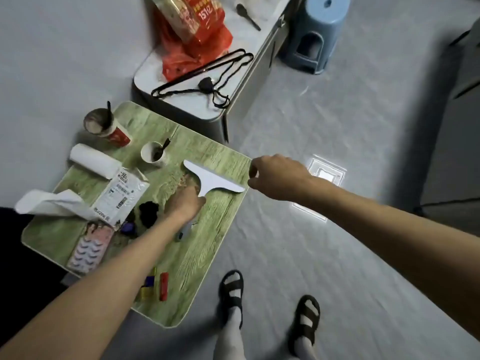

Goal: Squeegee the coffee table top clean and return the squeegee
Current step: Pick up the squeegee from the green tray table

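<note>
While the left hand (183,202) is wrapped around the squeegee's stubby handle, fingers curled shut on it, the squeegee (211,179) itself sits flat-ish on the far right part of the coffee table (207,245). It's a plain white T-shaped thing, wide blade running diagonally from far left to near right, with its right tip pretty much at the table's right edge. Just left of the blade there's a little smear of brownish crumbs (185,181).

Right hand (276,176) hangs just past that right edge, over the floor, fingers loosely bent and slightly apart, holding nothing. Can't tell if it's touching the rim.

Table top is green woodgrain with rounded corners. Open room is basically the right strip, from the blade down to the near corner. The left side is packed: red paper cup (107,126) with a spoon, small white cup (153,153), paper towel roll (94,163), white mailer bag (122,194), a black scrunchie (148,211), false eyelash pack (89,249), and a red lighter (163,285) near the front edge.

Right of the table it's bare grey floor (298,255), with a blue plastic stool (318,32) further off.
</note>
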Tool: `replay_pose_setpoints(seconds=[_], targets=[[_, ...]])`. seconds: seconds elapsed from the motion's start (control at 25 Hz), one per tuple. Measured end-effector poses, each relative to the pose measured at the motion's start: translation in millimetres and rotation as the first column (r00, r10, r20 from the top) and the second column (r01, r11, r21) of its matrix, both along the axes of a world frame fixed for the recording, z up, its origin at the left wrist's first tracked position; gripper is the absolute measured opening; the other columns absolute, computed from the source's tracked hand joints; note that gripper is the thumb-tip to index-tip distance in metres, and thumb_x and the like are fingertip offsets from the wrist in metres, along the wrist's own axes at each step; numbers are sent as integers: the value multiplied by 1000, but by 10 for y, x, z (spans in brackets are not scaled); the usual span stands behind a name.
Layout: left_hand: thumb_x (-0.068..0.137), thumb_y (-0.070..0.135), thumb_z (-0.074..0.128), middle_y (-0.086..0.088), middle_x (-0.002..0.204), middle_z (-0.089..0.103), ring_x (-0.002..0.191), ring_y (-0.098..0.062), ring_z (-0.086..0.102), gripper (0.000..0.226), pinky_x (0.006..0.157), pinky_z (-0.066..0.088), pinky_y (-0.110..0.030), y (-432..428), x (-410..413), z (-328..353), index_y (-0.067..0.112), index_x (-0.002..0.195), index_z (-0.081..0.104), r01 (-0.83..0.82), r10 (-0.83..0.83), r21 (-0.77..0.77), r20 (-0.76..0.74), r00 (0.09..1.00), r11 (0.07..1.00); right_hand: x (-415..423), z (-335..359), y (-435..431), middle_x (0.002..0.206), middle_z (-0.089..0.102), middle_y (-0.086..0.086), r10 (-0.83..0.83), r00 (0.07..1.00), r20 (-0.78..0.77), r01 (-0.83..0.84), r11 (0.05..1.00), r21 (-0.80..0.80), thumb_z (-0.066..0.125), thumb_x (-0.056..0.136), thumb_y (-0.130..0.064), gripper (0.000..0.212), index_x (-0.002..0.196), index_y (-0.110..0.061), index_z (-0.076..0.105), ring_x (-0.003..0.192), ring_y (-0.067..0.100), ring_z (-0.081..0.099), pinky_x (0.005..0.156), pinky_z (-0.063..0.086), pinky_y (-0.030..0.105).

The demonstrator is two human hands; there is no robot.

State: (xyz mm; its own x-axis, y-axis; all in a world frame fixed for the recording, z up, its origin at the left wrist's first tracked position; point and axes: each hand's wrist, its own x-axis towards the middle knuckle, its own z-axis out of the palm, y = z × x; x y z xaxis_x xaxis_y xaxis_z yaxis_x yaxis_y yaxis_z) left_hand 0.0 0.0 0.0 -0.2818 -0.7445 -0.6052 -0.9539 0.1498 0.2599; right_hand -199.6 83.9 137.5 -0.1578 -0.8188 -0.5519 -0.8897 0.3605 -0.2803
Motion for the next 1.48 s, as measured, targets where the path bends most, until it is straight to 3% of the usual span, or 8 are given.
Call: replay_pose_setpoints(seconds=[0.2,0.44,0.72,0.92,1.0,1.16,1.28,1.48], targets=[[91,32,57,-17,115,66,100,-35,65,34,80,50,-38,-64,-97,-1005,10,118,52,-7,4,15,188,982,1000,-166,-995,-40,105,65,5,-53,998,19,50,987,152,50,91,-36,26,109,-20,61,92,28,62,75,49,35],[93,23,58,-16,89,68,71,-28,60,18,62,41,-28,-249,-351,-893,7,85,59,36,-53,103,171,984,994,-544,-1012,6,98,64,1,-163,977,137,138,975,173,52,91,-35,22,105,-23,62,85,23,60,68,47,31],[82,18,67,-12,68,58,62,-23,51,19,60,37,-30,-289,-1657,915,13,69,55,149,-81,214,-297,951,965,-1390,346,308,85,61,-2,-300,930,213,286,954,93,56,91,-30,16,101,-23,66,69,16,55,70,49,29],[78,-2,55,-11,57,54,49,-22,52,11,45,44,-24,34,-2848,2742,6,70,55,302,-123,274,-520,845,913,-2044,1701,760,80,67,-2,-370,907,201,384,923,-37,56,90,-37,17,100,-26,66,58,8,59,45,37,12],[81,-5,58,-12,60,53,48,-19,51,10,44,46,-23,203,-3260,3264,3,77,55,324,-85,309,-592,801,894,-2259,2066,948,82,67,0,-446,841,305,482,875,-51,58,90,-42,22,103,-24,64,60,11,62,47,42,9],[85,-4,63,-1,45,56,37,-8,52,26,42,47,-17,658,-4202,4121,8,64,54,302,42,383,-676,736,873,-2813,2686,1498,95,68,8,-530,561,636,707,706,-36,62,90,-38,33,114,-17,54,77,21,69,63,58,33],[87,0,64,2,40,57,36,-7,54,28,42,48,-17,993,-4952,4561,7,63,54,327,26,343,-723,691,881,-3398,3071,1802,86,67,11,-498,518,695,777,614,-139,62,91,-17,11,98,-12,55,70,26,69,69,57,39],[81,15,71,-5,55,68,44,-11,59,18,44,48,-16,1289,-6102,4995,9,66,64,426,-110,258,-735,670,867,-4479,3571,2072,75,59,12,-569,568,595,809,518,-277,50,85,-4,7,88,-11,48,49,21,57,47,51,32]])
